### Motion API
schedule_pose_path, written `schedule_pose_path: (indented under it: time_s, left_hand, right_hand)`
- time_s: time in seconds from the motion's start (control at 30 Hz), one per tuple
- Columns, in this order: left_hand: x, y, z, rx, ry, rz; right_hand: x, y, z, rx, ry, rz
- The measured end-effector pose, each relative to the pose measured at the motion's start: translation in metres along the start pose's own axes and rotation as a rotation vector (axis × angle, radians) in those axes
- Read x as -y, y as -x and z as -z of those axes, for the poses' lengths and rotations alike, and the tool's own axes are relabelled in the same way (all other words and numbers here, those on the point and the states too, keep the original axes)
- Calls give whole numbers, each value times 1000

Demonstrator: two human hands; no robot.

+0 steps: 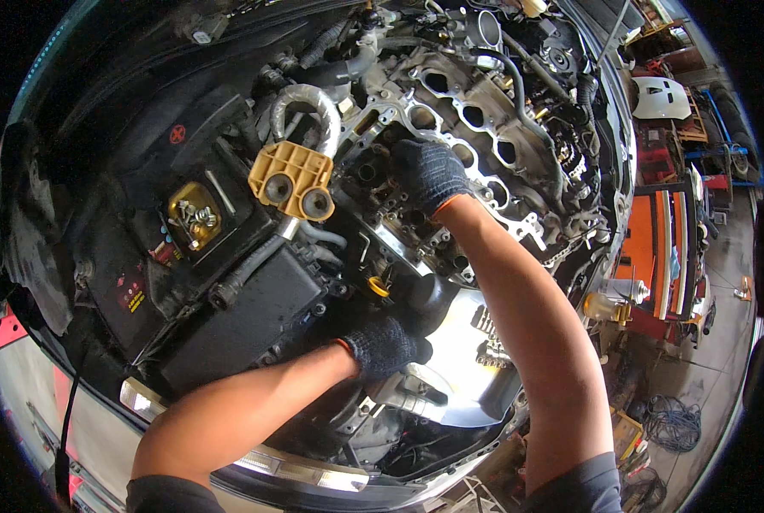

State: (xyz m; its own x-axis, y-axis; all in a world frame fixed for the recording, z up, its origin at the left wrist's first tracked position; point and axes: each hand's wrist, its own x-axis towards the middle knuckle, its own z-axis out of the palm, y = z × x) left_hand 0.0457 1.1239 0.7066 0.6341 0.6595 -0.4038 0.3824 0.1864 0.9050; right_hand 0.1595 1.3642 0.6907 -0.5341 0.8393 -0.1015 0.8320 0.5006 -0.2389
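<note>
A dark knitted glove covers my right hand (432, 173), which reaches down over the exposed cylinder head (390, 218). Its fingers are curled downward, and whatever they hold is hidden beneath the hand. Lower down, my left hand (384, 346), gloved the same way, is beside a rounded black part (425, 299) at the edge of a shiny metal sheet (463, 380). The fingers of that hand are mostly out of sight. Small metal parts (491, 342) lie on the sheet near my right forearm. A yellow ring handle (378, 286) shows between the hands.
Left of the engine, a tan bracket (292, 181) with two round holes sits by a silver-wrapped hose (309, 101). A yellow tray (177, 229) holds several bolts on a black cover. Open ports line the metal manifold (485, 94). An orange panel (643, 248) stands at the right.
</note>
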Motion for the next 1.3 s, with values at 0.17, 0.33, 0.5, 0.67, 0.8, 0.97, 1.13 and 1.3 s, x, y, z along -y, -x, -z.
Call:
schedule_pose_path:
  time_s: [0.17, 0.33, 0.5, 0.67, 0.8, 0.97, 1.13, 1.3]
  left_hand:
    - [8, -3, -8, -69, -148, -198]
    - [15, -3, -10, -43, -236, -277]
    - [7, -9, -5, 23, -77, -56]
    - [-7, -14, 5, 22, -182, -89]
    - [-11, -3, 8, -115, -39, -227]
    - [-2, 1, 0, -83, 121, -60]
    - [12, 0, -6, -148, 220, -56]
    - [23, 0, -11, -184, 247, -91]
  right_hand:
    - [1, -5, -14, 27, 173, -21]
    - [4, 2, -9, 35, 140, 35]
    - [15, -1, 1, 57, 182, 4]
    - [29, -3, 4, 110, 211, -46]
    - [34, -7, 2, 127, 235, -92]
    - [16, 9, 27, -47, -111, -60]
    - [-16, 151, 98, -596, -613, -214]
    - [10, 291, 102, -508, -383, -453]
